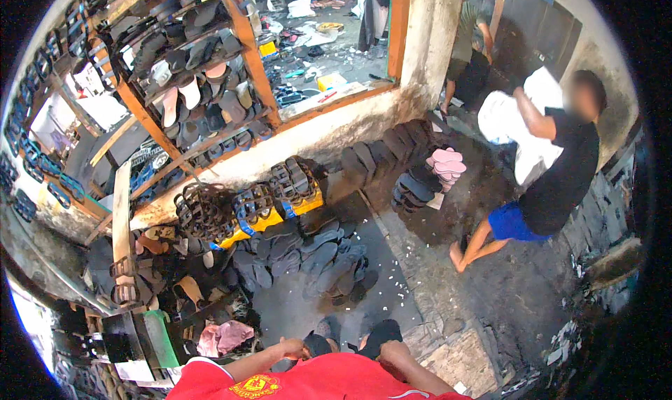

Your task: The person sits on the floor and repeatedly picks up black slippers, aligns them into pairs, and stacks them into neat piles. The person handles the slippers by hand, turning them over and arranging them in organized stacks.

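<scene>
Low in the head view, just ahead of my red shirt, my left hand (294,348) is closed, its fingers curled beside a dark shape (318,343). My right hand (396,354) is also closed, against a black, rounded piece (380,335). Whether these dark shapes are soles or clothing over my knees I cannot make out. In front of me a large heap of dark shoe soles (318,256) lies on a dark mat (287,309). Behind it, strappy sandals (292,179) stand on yellow boxes (306,202).
Racks of footwear (203,85) fill the left wall. A crumpled pink cloth (224,338) lies to my left. Pink soles (446,165) and dark soles (411,190) are stacked on the floor. At right a person (563,162) handles a white sack (535,113); another person (470,50) bends near the door.
</scene>
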Motion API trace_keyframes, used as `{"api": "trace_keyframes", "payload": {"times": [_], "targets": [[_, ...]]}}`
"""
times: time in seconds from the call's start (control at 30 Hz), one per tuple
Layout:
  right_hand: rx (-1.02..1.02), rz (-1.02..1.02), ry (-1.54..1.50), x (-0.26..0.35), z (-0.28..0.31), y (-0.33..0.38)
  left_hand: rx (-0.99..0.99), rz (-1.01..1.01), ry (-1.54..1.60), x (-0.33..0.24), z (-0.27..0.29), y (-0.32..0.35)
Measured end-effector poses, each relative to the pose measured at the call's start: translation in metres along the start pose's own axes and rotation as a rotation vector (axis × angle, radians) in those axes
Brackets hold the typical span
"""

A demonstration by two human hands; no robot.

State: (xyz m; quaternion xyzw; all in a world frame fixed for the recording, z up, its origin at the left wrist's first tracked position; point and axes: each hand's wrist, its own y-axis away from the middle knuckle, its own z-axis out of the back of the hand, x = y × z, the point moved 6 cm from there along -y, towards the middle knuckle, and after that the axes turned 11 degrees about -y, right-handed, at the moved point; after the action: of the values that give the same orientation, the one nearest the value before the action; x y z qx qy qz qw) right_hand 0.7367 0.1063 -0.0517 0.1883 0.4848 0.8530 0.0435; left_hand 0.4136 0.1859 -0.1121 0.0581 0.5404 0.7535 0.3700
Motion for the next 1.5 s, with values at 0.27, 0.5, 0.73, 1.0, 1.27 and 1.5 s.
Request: {"api": "trace_keyframes", "payload": {"times": [0.27,0.5,0.73,1.0,1.27,1.5], "targets": [[0.379,0.388,-0.248,-0.060,0.021,0.012,-0.166,0.042,0.483,-0.032,-0.051,-0.024],[0.577,0.133,-0.430,-0.096,0.045,-0.013,0.321,-0.022,0.393,-0.118,-0.057,-0.061],[0.479,0.618,-0.068,-0.174,0.037,-0.180,0.182,-0.146,0.967,-0.094,-0.035,-0.062],[-0.444,0.330,-0.307,-0.248,0.163,-0.436,-0.766,0.579,0.617,0.196,0.045,-0.390],[-0.566,0.747,-0.169,-0.183,0.133,-0.548,-0.986,0.691,0.052,0.178,0.123,-0.513],[-0.535,0.908,-0.093,-0.138,0.105,-0.571,-1.294,0.881,0.312,0.127,0.109,-0.556]]}}
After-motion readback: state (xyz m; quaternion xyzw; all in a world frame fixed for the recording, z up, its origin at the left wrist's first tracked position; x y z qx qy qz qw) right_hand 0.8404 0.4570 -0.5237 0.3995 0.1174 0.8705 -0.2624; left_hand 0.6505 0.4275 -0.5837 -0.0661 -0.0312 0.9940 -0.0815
